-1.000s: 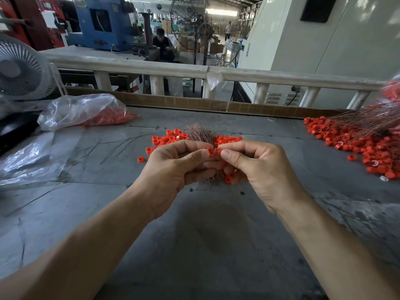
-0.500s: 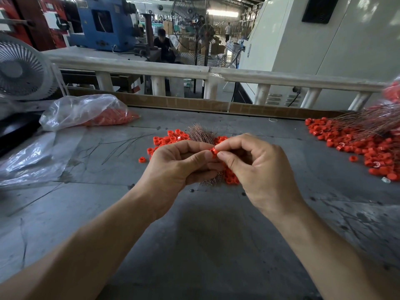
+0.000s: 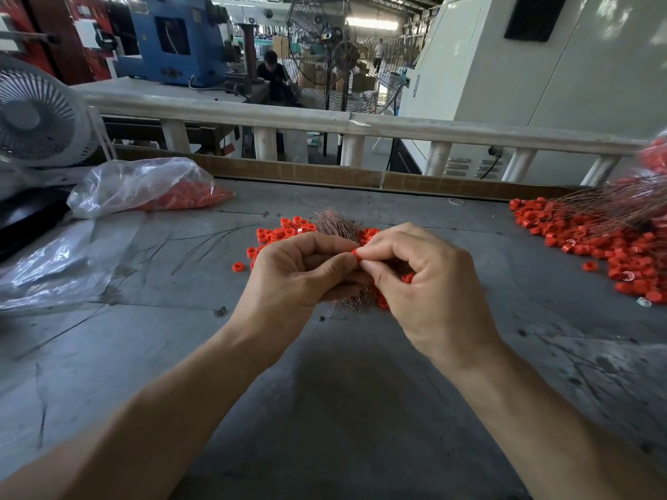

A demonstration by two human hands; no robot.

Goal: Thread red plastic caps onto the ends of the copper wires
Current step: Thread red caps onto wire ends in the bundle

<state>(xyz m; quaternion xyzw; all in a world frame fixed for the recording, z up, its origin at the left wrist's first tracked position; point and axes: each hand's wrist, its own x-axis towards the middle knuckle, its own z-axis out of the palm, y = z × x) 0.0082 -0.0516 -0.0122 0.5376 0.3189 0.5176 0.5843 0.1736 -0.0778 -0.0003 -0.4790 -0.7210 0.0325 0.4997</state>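
Over the middle of the grey bench, the right hand pinches one red cap between thumb and forefinger, and the left hand has its fingers curled, the thumb tip touching the same cap; it probably grips a thin copper wire, but this is too fine to see. Just behind the hands lie a bundle of copper wires and loose red caps. A bigger heap of caps lies at the far right, and a plastic bag at the far left.
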